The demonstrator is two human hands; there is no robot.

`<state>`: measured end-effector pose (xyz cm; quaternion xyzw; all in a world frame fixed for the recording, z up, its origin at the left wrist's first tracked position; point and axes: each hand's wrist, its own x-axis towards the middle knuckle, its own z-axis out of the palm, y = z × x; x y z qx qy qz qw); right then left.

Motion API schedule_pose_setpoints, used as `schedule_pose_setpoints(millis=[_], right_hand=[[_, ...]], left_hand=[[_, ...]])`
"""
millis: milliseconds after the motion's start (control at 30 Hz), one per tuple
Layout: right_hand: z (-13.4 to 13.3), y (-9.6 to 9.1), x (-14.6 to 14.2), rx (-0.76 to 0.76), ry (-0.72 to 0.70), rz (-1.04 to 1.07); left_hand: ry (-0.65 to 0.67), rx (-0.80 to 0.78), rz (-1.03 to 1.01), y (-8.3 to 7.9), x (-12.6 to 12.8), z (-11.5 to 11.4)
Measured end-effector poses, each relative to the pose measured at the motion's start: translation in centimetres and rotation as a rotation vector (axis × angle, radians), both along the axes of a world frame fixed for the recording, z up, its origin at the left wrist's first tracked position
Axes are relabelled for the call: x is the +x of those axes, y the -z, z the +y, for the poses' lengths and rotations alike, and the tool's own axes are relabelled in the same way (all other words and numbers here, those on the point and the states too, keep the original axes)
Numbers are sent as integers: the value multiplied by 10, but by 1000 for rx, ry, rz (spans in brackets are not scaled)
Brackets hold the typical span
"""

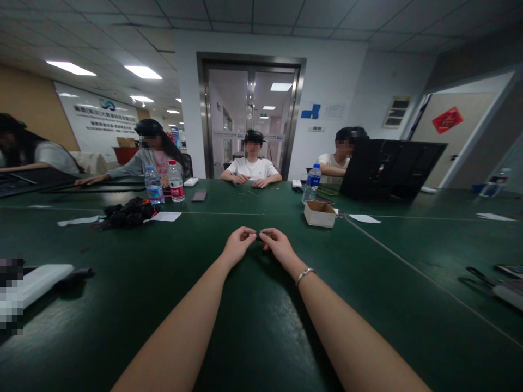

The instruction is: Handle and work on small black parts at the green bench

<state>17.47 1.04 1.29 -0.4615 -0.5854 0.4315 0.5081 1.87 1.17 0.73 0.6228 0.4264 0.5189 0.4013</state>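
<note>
though anything held is indistinct, left hand [237, 244] and right hand [281, 246] curl, fingers [249, 238] pinched, over glossy tabletop [253, 337].

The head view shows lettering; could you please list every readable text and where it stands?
"大数据科技有限公司", seemingly: wall sign; its other lettering is blurred.
Red diamond: one character, too blurred.
Bottle labels, glass doors, wall notice: too small.

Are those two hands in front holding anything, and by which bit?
I can't tell: the left hand and right hand curl close together, but anything pinched there is too small to make out.
</note>
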Motion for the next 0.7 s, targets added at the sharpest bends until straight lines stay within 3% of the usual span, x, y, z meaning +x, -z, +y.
schedule_pose_setpoints(millis=[167, 333, 567, 700], right_hand=[[2, 2, 1, 1, -16, 7], [1, 3, 1, 17, -20, 9], [-1, 0, -1, -5, -15, 5], [0, 1, -1, -2, -25, 7]], left_hand=[[58, -30, -38, -2, 2, -2], [-16, -122, 21, -1, 6, -1], [-47, -15, 1, 6, 2, 4], [-49, -78, 28, 3, 3, 2]])
